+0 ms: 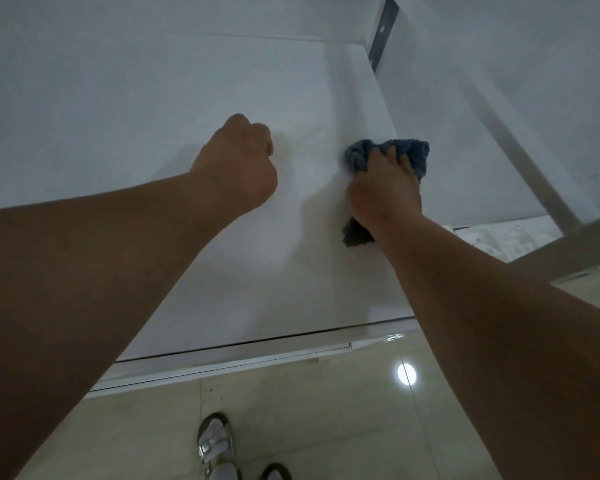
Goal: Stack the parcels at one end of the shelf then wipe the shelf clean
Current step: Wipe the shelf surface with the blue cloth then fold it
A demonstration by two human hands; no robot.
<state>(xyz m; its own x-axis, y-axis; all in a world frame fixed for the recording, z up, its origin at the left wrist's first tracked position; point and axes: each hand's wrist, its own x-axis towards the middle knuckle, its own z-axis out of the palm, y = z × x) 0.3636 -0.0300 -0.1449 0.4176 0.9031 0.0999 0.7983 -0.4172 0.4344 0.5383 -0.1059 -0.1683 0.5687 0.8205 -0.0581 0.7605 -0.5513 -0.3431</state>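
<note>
The white shelf fills most of the view, its surface bare around my hands. My right hand grips a crumpled blue cloth and presses it on the shelf near the right end. My left hand is curled into a fist holding nothing, resting on the shelf a little to the left of the cloth. No parcels are in view.
A white metal upright and a slanted brace bound the shelf's right end. A lower shelf shows at the right. The shelf's front edge runs above a tiled floor, where my sandalled feet stand.
</note>
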